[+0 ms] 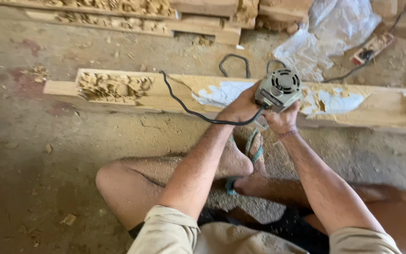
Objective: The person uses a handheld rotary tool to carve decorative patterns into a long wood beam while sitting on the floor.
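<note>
Both hands clamp one grey-green corded power router: left hand and right hand closed around its body, pressed on the long pale carved wooden plank. Carving seems underway; next calls for steady guiding along the white paper pattern.

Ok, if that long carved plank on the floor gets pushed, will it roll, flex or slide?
The plank looks stiff, probably heavy: long, thick wood. It lies flat, so rolling seems unlikely. Sawdust on the floor might let it slide.
</note>
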